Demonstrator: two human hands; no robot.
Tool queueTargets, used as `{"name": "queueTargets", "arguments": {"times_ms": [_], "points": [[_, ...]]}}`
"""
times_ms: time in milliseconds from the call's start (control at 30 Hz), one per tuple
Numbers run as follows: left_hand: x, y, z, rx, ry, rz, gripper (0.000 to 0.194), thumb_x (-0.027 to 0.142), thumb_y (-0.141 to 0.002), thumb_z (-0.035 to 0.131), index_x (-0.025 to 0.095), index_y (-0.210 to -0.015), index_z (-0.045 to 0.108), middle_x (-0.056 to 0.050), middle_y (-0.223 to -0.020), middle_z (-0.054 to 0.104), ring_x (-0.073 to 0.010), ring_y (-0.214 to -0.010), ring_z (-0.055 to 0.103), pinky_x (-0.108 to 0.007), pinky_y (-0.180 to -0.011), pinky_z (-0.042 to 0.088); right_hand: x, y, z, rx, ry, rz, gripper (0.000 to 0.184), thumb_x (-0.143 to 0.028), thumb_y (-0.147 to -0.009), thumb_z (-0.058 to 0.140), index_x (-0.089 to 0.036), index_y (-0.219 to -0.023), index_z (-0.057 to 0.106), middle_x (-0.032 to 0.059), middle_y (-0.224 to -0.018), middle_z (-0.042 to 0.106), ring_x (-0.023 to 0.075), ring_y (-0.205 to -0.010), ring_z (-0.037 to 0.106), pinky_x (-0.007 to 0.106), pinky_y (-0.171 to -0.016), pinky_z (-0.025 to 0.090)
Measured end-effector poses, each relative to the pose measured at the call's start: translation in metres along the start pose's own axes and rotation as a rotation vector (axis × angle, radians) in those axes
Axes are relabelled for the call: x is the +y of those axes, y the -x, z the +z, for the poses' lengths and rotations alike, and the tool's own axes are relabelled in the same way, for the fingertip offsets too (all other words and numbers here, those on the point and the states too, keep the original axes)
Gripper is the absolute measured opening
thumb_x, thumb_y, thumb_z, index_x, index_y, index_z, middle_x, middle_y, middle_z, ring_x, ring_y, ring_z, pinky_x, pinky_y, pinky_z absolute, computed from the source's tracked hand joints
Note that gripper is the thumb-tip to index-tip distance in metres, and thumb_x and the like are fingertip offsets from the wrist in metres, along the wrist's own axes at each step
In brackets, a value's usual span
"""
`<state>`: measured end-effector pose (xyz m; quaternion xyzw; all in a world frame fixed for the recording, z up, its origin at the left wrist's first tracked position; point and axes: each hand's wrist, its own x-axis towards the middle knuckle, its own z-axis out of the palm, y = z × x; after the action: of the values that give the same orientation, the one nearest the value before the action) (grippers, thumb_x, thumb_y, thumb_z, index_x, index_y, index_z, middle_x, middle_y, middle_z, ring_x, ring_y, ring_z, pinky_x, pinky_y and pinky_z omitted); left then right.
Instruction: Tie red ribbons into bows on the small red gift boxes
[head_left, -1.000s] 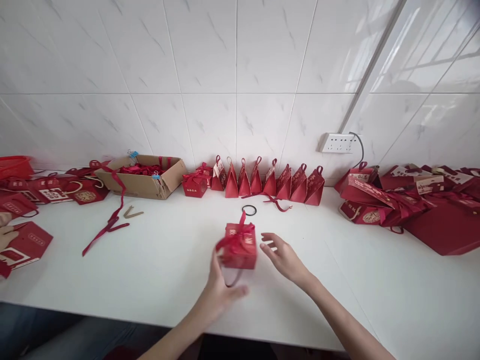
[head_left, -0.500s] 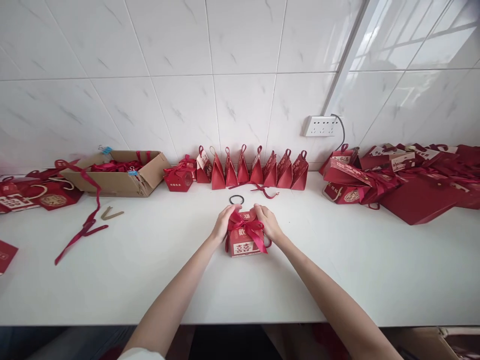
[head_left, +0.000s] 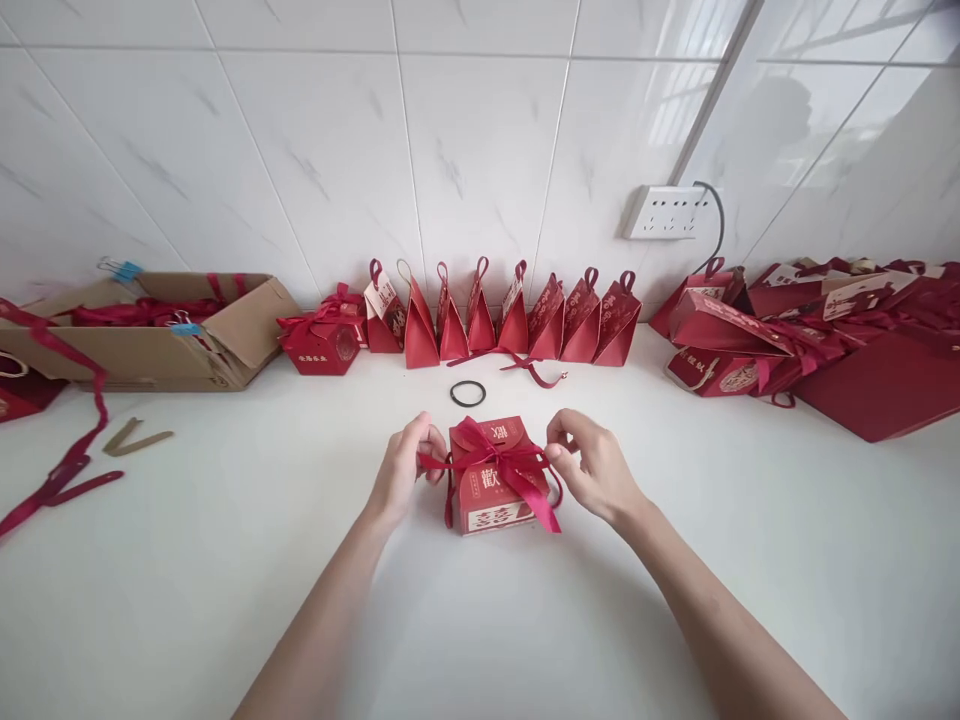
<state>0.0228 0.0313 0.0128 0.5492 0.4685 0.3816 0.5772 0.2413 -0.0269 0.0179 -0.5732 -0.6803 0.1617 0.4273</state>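
Found table beneath both grips. Noted forearms angled inward, converging ahead. Found box resting on table, squarely between the grips. Observed left hand just off box's left side, with fingers curled, pinching the nearer loop of bow; observed right hand mirrored, with thumb and forefinger pinching the opposite loop. Noted ring lying flat beyond the grips.

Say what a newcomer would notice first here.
A squarish red paper box with a glossy crimson ribbon bow sits on the white table, between the left hand and right hand. Behind it, red triangular paper boxes stand in a row along the white marbled wall.
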Motion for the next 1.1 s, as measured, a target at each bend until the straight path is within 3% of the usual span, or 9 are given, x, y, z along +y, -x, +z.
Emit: {"name": "queueTargets", "arguments": {"times_ms": [67, 133, 233, 433, 667, 833, 900, 1000, 1100], "points": [[0.008, 0.004, -0.006, -0.125, -0.120, -0.209, 0.058, 0.065, -0.078, 0.035, 0.017, -0.048, 0.048, -0.001, -0.036, 0.045, -0.0104, -0.033, 0.038, -0.023, -0.040, 0.025, -0.001, 0.001, -0.001, -0.037, 0.077, -0.049, 0.053, -0.070, -0.082, 0.034, -0.021, -0.063, 0.040, 0.0018, -0.060, 0.046, 0.0143, -0.056, 0.039, 0.026, -0.050, 0.030], [0.012, 0.007, -0.011, -0.274, -0.228, -0.337, 0.057, 0.065, -0.076, 0.043, 0.016, -0.047, 0.050, -0.004, -0.037, 0.050, -0.0111, -0.032, 0.041, -0.023, -0.037, 0.022, -0.001, 0.003, 0.001, -0.131, 0.045, 0.010, 0.054, -0.068, -0.084, 0.030, -0.021, -0.058, 0.033, -0.0013, -0.053, 0.038, 0.0117, -0.050, 0.032, 0.025, -0.048, 0.027], [0.015, 0.011, -0.013, -0.407, -0.200, -0.290, 0.048, 0.053, -0.076, 0.055, 0.016, -0.046, 0.047, -0.001, -0.035, 0.047, -0.0087, -0.031, 0.039, -0.022, -0.037, 0.022, -0.002, 0.005, 0.006, -0.225, -0.150, 0.183, 0.057, -0.068, -0.087, 0.027, -0.021, -0.055, 0.026, -0.0032, -0.049, 0.032, 0.0094, -0.047, 0.028, 0.025, -0.046, 0.027], [0.016, 0.019, 0.003, -0.189, 0.053, 0.097, 0.035, 0.037, -0.080, 0.058, 0.017, -0.054, 0.045, 0.003, -0.044, 0.049, -0.0073, -0.038, 0.042, -0.021, -0.042, 0.032, -0.012, 0.001, 0.003, -0.363, -0.482, 0.431, 0.056, -0.070, -0.077, 0.049, -0.018, -0.055, 0.044, -0.0002, -0.048, 0.049, 0.0103, -0.043, 0.044, 0.025, -0.045, 0.036], [0.012, 0.021, 0.015, -0.077, -0.116, 0.307, 0.030, 0.040, -0.085, 0.053, 0.017, -0.066, 0.054, 0.001, -0.063, 0.055, -0.0101, -0.062, 0.051, -0.021, -0.059, 0.040, -0.003, -0.006, -0.007, -0.361, -0.526, 0.486, 0.049, -0.062, -0.073, 0.062, -0.016, -0.060, 0.051, 0.0016, -0.052, 0.057, 0.0118, -0.048, 0.054, 0.026, -0.050, 0.046], [0.007, 0.025, 0.021, 0.048, -0.240, 0.339, 0.032, 0.042, -0.086, 0.052, 0.018, -0.064, 0.051, 0.003, -0.057, 0.044, -0.0087, -0.053, 0.041, -0.020, -0.049, 0.034, 0.005, -0.007, -0.004, -0.338, -0.621, 0.449, 0.042, -0.055, -0.070, 0.069, -0.017, -0.068, 0.050, -0.0006, -0.066, 0.059, 0.0139, -0.060, 0.061, 0.030, -0.055, 0.056], [0.005, 0.026, 0.024, 0.070, -0.267, 0.345, 0.030, 0.042, -0.085, 0.052, 0.019, -0.066, 0.054, 0.002, -0.064, 0.048, -0.0097, -0.057, 0.046, -0.021, -0.050, 0.036, 0.006, -0.008, -0.002, -0.324, -0.629, 0.443, 0.043, -0.056, -0.071, 0.068, -0.017, -0.068, 0.050, -0.0006, -0.065, 0.059, 0.0133, -0.058, 0.060, 0.029, -0.052, 0.056], [0.000, 0.025, 0.029, 0.095, -0.267, 0.366, 0.027, 0.041, -0.083, 0.055, 0.019, -0.067, 0.061, -0.005, -0.097, 0.056, -0.0163, -0.088, 0.058, -0.022, -0.063, 0.046, 0.007, -0.008, 0.003, -0.228, -0.687, 0.478, 0.045, -0.059, -0.072, 0.065, -0.018, -0.065, 0.047, -0.0029, -0.055, 0.055, 0.0123, -0.048, 0.058, 0.026, -0.046, 0.052], [-0.006, 0.022, 0.033, 0.072, -0.291, 0.351, 0.028, 0.039, -0.082, 0.055, 0.019, -0.064, 0.062, -0.007, -0.121, 0.051, -0.0223, -0.114, 0.053, -0.027, -0.083, 0.048, 0.010, -0.009, 0.005, -0.157, -0.814, 0.545, 0.048, -0.059, -0.073, 0.065, -0.019, -0.060, 0.042, -0.0053, -0.048, 0.048, 0.0094, -0.039, 0.052, 0.022, -0.042, 0.048]]}}
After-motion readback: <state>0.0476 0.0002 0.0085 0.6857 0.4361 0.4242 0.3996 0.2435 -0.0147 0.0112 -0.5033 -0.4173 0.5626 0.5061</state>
